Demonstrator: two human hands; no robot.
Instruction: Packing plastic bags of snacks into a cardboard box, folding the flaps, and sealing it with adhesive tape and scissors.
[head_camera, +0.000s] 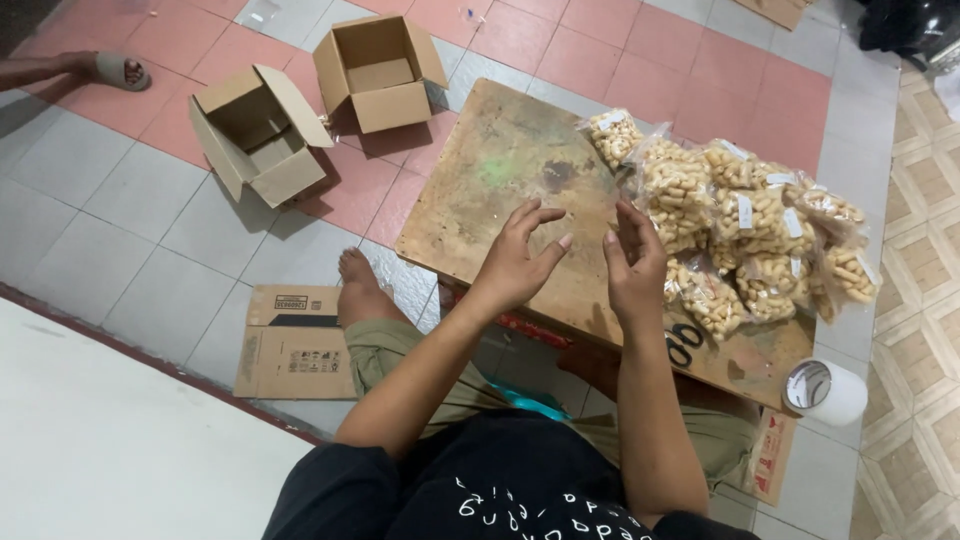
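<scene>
My left hand (520, 262) and my right hand (635, 265) are raised close together over a worn wooden board (490, 170). Their fingertips face each other and pinch a thin clear plastic bag (588, 205), which shows only faintly. Just right of my right hand, a pile of several sealed clear bags of pale puffed snacks (745, 235) lies on the board. Black-handled scissors (684, 343) rest on the board's near edge beside my right wrist.
A white tape roll (825, 390) stands on the floor at the board's right corner. Two open cardboard boxes (258, 135) (380, 70) sit on the tiled floor at the far left. A flattened box (295, 345) lies by my bare foot (358, 290). Another person's sandalled foot (115, 70) is at top left.
</scene>
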